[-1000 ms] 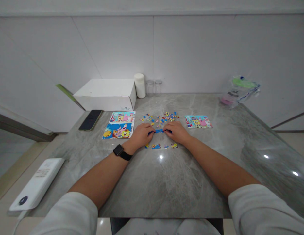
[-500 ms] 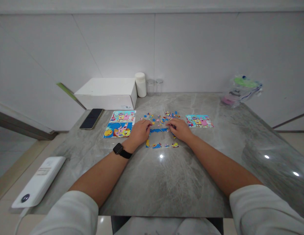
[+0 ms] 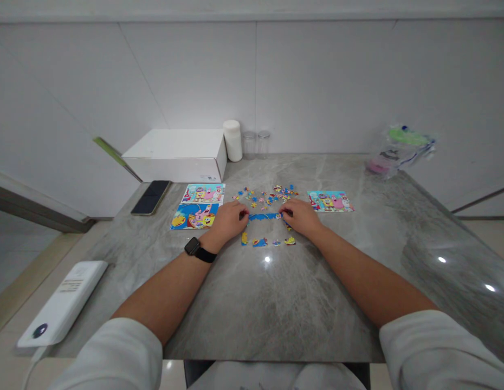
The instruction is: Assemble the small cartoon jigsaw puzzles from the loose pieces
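A narrow blue strip of joined jigsaw puzzle pieces [image 3: 264, 216] lies on the grey table between my hands. My left hand [image 3: 230, 221] is closed at the strip's left end, its thumb and fingertips pinching the edge. At the right end my right hand [image 3: 301, 218] pinches the strip's corner, partly covering it. Below lies a broken row of border pieces, among them a blue piece [image 3: 260, 242], a yellow corner piece [image 3: 244, 238] and a yellow-green piece [image 3: 290, 241]. Loose puzzle pieces [image 3: 285, 189] are scattered just beyond my hands.
Picture cards [image 3: 197, 216] lie left of my hands, another card [image 3: 331, 201] to the right. A phone [image 3: 152, 197], white box [image 3: 176, 154], white bottle [image 3: 233, 141] and two clear glasses [image 3: 256, 145] stand further off. A white corded device [image 3: 65, 303] and a plastic bag [image 3: 400, 149] are at the sides.
My left fingertips have drawn slightly back and down to the strip's left end. My right fingertips have shifted a little right and down to its right end. The loose pieces look unmoved.
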`<state>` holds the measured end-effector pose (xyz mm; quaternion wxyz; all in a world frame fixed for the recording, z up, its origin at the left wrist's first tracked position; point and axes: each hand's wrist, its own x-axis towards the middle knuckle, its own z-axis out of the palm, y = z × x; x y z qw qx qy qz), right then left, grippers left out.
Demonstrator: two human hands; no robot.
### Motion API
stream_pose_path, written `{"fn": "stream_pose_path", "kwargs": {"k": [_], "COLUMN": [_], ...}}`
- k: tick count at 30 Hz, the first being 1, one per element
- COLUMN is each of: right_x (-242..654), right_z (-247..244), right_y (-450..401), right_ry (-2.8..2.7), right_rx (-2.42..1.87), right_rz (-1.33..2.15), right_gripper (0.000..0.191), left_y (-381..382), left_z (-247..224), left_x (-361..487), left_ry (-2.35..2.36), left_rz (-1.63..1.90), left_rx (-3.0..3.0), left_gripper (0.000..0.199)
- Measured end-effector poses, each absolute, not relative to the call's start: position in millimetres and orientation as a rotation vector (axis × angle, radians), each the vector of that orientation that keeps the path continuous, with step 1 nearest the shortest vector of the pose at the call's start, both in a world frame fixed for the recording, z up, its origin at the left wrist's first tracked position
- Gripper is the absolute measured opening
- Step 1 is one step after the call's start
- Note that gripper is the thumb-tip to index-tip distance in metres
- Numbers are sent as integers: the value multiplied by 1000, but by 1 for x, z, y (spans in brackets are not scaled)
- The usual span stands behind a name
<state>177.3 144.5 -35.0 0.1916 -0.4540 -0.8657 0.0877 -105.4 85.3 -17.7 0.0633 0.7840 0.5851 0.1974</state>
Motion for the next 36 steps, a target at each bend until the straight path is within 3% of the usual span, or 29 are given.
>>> {"fn": "stream_pose_path", "kwargs": {"k": [14,25,32,36], "right_x": [177,173,182,205], "right_z": [-39,-41,13,41], "right_y": [146,145,142,133], "right_ry": [-2434,-2177,-1880,-1870], "right_rx": [-1173,-1162,-1056,-1046], "right_rz": [311,335,242,219], "right_gripper": [17,19,20,24], "left_y": [87,89,76,55], "left_z": [-19,-23,32,54], "left_x": [-106,-107,-107,-117], "left_ry": [1760,1696,1692,1630], "left_rz": [599,1045,1259,1112], "left_rx": [2358,2214,2116,2215], "left_gripper": [15,19,16,12]}}
